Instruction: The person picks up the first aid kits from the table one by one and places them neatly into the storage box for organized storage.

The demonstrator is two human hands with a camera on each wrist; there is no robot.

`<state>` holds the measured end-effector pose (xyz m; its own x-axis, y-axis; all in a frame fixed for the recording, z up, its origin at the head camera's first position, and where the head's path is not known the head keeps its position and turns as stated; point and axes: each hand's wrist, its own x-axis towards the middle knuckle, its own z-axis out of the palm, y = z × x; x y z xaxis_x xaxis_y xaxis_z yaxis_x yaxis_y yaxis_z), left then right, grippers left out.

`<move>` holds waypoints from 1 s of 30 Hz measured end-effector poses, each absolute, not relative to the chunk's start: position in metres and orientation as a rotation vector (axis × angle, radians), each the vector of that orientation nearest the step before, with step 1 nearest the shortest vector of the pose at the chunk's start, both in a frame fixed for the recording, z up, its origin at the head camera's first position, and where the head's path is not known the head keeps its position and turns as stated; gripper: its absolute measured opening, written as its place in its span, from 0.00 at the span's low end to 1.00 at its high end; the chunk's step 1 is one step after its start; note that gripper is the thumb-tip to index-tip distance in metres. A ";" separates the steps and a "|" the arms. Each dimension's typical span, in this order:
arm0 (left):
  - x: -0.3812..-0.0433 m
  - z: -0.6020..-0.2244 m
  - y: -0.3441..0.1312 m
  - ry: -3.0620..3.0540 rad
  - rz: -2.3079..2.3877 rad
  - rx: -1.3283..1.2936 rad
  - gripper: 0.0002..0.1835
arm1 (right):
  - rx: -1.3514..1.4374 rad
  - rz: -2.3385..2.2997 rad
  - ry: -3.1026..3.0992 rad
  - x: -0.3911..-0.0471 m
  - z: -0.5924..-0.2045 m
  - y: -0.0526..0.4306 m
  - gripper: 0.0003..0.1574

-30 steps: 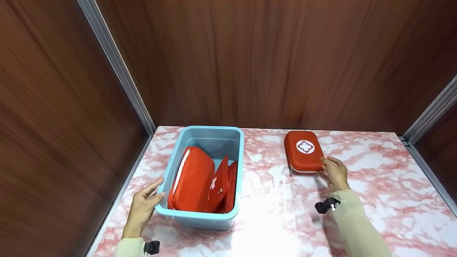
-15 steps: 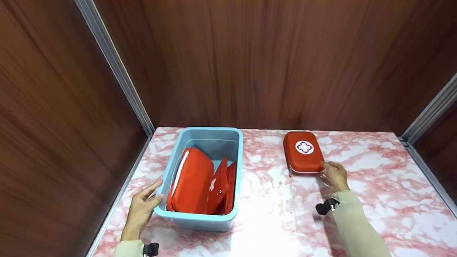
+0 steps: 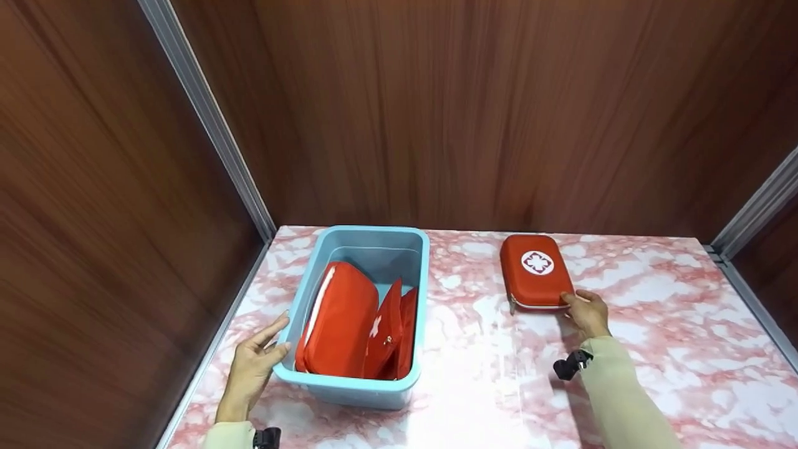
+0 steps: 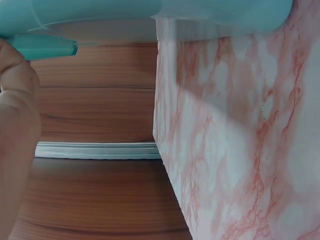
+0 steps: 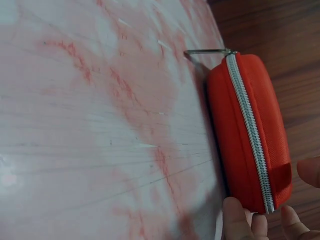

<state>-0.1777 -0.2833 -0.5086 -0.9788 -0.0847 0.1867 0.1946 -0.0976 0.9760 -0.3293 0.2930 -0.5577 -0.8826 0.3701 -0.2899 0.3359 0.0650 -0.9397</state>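
A red hard-shell first-aid case (image 3: 537, 288) with a white round cross badge lies on the table at the right. My right hand (image 3: 589, 313) pinches its near right corner, thumb on top and fingers low at the end. In the right wrist view, the zipper (image 5: 252, 135) is closed and its metal pull sticks out at the far end. At the left stands a light blue bin (image 3: 349, 381). My left hand (image 3: 250, 365) touches its left rim with the thumb and extended fingers. Inside lean a thick red pouch (image 3: 346, 318) and slim red pouches (image 3: 385, 330) bearing a white cross.
Pink-and-white marbled table (image 3: 474, 386) carries everything. A dark wood-grain panel (image 3: 461, 112) rises behind it, with further panels at both sides. Metal strips (image 3: 212, 118) run along the panel corners. Between bin and case lies a stretch of glossy tabletop.
My right thumb has slid from the case's right edge down onto its near corner. The left hand keeps its place on the bin. The head view has shifted slightly.
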 end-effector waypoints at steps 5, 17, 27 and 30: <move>-0.178 -0.508 -0.283 -1.985 -2.198 -0.072 0.28 | -0.813 2.014 -2.197 -0.332 -0.559 0.291 0.39; -0.179 -0.506 -0.282 -2.003 -2.188 -0.047 0.28 | -0.859 2.189 -2.144 -0.334 -0.551 0.283 0.47; -0.179 -0.508 -0.283 -1.976 -2.183 -0.123 0.27 | -0.820 2.196 -2.090 -0.337 -0.551 0.275 0.47; -0.178 -0.508 -0.282 -1.983 -2.175 -0.113 0.27 | -0.812 2.211 -2.095 -0.335 -0.552 0.274 0.49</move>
<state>-0.1782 -0.2825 -0.5075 -0.9778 -0.0933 0.1874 0.1953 -0.0830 0.9772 -0.3345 0.2744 -0.5520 -0.8674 0.3347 -0.3683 0.3496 -0.1169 -0.9296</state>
